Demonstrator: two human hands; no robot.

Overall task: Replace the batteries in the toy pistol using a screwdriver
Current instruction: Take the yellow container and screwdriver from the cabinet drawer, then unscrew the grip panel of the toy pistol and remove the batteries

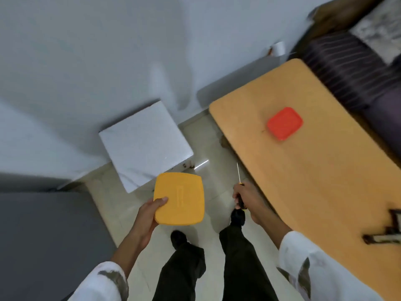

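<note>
I stand on the tiled floor beside a wooden table (321,170). My left hand (149,213) grips a yellow box (180,198) by its near left corner, thumb on top. My right hand (245,198) grips a screwdriver (238,173) by its dark handle, the thin metal shaft pointing away from me. The toy pistol (386,231), dark and blurred, lies on the table at its near right edge. A red box (284,123) sits further along the table top.
A white block (145,146) stands on the floor ahead against the white wall. A grey surface (43,235) fills the lower left. A dark striped sofa (347,68) runs behind the table at upper right. My legs and black shoes are below.
</note>
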